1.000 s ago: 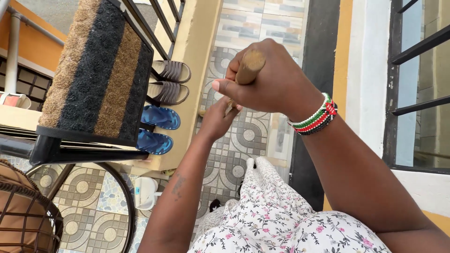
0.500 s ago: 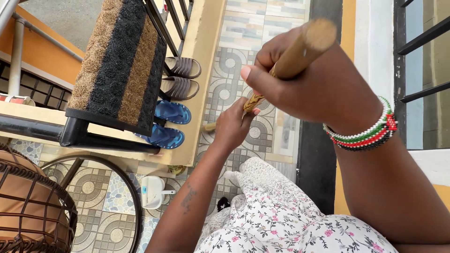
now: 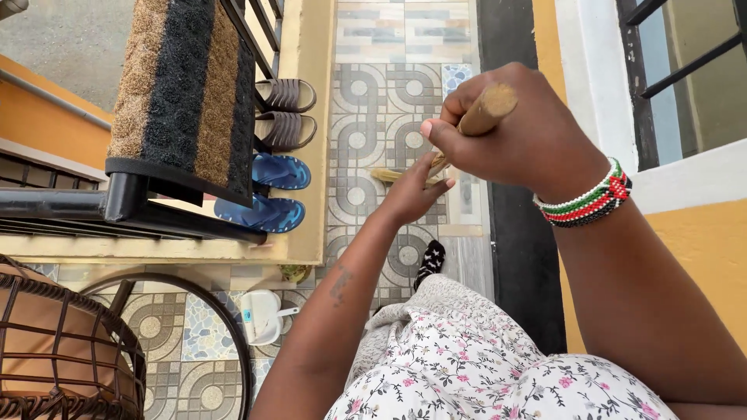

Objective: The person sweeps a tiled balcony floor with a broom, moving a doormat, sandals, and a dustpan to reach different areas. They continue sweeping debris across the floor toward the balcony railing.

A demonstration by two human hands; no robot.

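Sweeping the tiled floor with a broom

My right hand (image 3: pixel 513 128) grips the top of the wooden broom handle (image 3: pixel 484 113), my left hand (image 3: pixel 412 194) clasps it lower. I judge a stroke is underway; next needs a steady pull.

Broom stick (image 3: pixel 484 111) top dropped back from camera; broom head (image 3: pixel 393 175) swung left; view shifted toward wall.

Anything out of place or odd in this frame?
One oddity: the brown-and-black striped coir doormat hangs draped over the black metal railing, not lying on the patterned tile floor. The two pairs of sandals sit neatly. Both hands, right hand and left hand, hold the wooden broom handle.
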